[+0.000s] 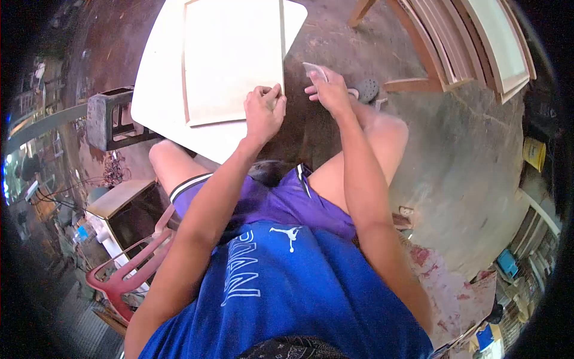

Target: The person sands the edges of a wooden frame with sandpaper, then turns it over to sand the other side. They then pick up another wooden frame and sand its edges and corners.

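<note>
A pale rectangular panel with a thin raised wooden edge [233, 60] lies on a white board [158, 78] in front of my knees. My left hand [264, 110] rests at the panel's lower right corner, its fingers bent over the edge; whether they hold anything small is hidden. To the right of the panel, my right hand [329, 91] is raised off it, holding a thin, light, flat piece [315, 72] between thumb and fingers. That piece looks like a folded sheet and does not touch the panel.
Several framed panels [496, 48] lean together at the upper right. A dark stool [110, 119] stands left of the board. A red plastic chair [128, 281] is at the lower left, beside a small cabinet [128, 200]. A yellow container [534, 154] is at the far right.
</note>
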`<action>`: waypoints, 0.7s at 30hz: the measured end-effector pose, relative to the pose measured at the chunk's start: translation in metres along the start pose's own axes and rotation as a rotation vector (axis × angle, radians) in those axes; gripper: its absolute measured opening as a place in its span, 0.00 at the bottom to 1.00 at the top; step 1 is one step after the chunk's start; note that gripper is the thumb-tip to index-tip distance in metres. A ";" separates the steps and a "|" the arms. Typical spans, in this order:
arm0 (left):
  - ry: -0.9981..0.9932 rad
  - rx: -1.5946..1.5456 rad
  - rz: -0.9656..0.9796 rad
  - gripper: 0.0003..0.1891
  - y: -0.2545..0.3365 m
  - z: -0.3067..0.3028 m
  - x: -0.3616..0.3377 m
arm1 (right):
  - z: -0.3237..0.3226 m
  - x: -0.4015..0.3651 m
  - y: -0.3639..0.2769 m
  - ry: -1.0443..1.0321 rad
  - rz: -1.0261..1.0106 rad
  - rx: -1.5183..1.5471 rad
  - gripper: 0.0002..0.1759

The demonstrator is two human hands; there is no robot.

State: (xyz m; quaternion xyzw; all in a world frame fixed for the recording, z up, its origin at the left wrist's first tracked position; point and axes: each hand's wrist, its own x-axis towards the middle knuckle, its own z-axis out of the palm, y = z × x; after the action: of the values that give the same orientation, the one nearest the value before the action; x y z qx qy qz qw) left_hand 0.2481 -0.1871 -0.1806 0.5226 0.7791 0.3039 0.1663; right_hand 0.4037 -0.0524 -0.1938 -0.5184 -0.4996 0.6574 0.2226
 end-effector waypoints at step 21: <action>-0.419 0.426 0.416 0.55 -0.048 -0.060 0.030 | 0.118 -0.122 0.018 0.156 -0.202 -0.621 0.35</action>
State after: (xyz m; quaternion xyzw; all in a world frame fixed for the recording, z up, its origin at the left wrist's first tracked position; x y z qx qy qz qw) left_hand 0.1670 -0.1909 -0.1642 0.7437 0.6509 0.0485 0.1446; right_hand 0.3456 -0.2086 -0.1585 -0.5582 -0.7063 0.4067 0.1554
